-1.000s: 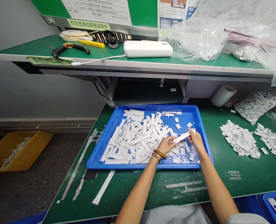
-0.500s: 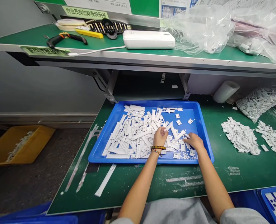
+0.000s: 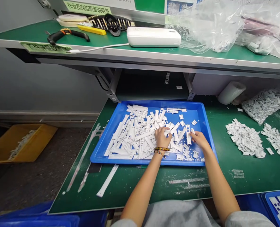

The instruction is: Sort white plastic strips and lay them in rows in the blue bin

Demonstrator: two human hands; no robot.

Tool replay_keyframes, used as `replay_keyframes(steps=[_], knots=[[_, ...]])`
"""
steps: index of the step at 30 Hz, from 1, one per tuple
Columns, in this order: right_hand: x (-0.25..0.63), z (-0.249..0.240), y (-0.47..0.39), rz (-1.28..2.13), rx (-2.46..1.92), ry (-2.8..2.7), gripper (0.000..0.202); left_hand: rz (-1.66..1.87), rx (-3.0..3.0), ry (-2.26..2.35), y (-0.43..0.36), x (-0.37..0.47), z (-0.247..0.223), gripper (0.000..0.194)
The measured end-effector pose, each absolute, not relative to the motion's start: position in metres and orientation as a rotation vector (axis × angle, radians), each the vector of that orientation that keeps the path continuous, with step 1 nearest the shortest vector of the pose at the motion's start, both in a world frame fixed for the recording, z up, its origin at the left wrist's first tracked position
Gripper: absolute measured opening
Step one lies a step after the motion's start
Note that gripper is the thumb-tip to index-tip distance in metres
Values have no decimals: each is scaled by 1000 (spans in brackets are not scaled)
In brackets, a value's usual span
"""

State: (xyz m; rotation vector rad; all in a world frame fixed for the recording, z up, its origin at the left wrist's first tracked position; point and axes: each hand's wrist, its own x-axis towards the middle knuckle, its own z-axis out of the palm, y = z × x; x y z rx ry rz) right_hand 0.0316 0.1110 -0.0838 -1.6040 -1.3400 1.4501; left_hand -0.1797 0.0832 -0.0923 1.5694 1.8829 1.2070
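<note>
A blue tray [image 3: 207, 134] in front of me holds a heap of long white plastic strips [image 3: 125, 138], with small white clips and crumbs at its right side. Over the middle of the heap is my left hand [image 3: 162, 137], its thumb and fingers spread apart, close to a slanting strip [image 3: 174, 129]. My right hand [image 3: 200, 139] is closed at the tray's right side, pinching a small white plastic piece [image 3: 192, 131] between thumb and fingertips. Just left of those fingertips stands a white strip with slots [image 3: 188, 135].
Piles of small white clips [image 3: 246, 138] lie on the green table right of the tray, below a filled plastic bag [image 3: 265, 104]. One strip [image 3: 108, 181] lies near the front edge. A shelf [image 3: 116, 52] with pliers [image 3: 67, 34] overhangs the back.
My left hand's fingers have spread, and the strip that was at its fingertips now lies on the heap. My right hand has risen slightly with a small piece. The view has shifted slightly.
</note>
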Motion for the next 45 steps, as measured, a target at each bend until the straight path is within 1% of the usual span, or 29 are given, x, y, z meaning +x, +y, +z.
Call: replay_keyframes(steps=[3, 6, 8, 12, 15, 18, 25, 29, 34, 38, 41, 45], knots=[[27, -77, 110, 1557, -1525, -1205, 34, 1136, 1610, 1622, 81, -175, -86, 2], [21, -69, 108, 1636, -1437, -1138, 37, 945, 1557, 1285, 78, -167, -84, 19], [17, -65, 106, 1674, -1395, -1138, 40, 884, 1471, 1199, 77, -164, -85, 23], [14, -60, 103, 1748, -1324, -1244, 39, 1005, 1320, 1242, 80, -168, -86, 12], [14, -56, 101, 1776, -1241, -1230, 44, 1128, 1252, 1282, 83, -174, -84, 12], [14, -53, 100, 1783, -1208, -1212, 50, 1173, 1164, 1303, 85, -179, -84, 12], [12, -51, 97, 1659, -1231, -1436, 51, 1293, 1039, 1276, 86, -176, -83, 12], [9, -50, 90, 1556, -1196, -1646, 47, 1349, 1049, 1318, 84, -171, -81, 14], [4, -48, 87, 1400, -1158, -1845, 35, 1280, 1110, 1419, 81, -166, -82, 18], [5, -50, 91, 1286, -1338, -1764, 45, 1269, 1093, 1335, 80, -166, -81, 29], [9, -56, 95, 1294, -1375, -1644, 50, 1315, 1096, 1233, 82, -167, -81, 27], [11, -64, 99, 1376, -1382, -1456, 50, 1302, 1128, 1237, 84, -166, -81, 24]])
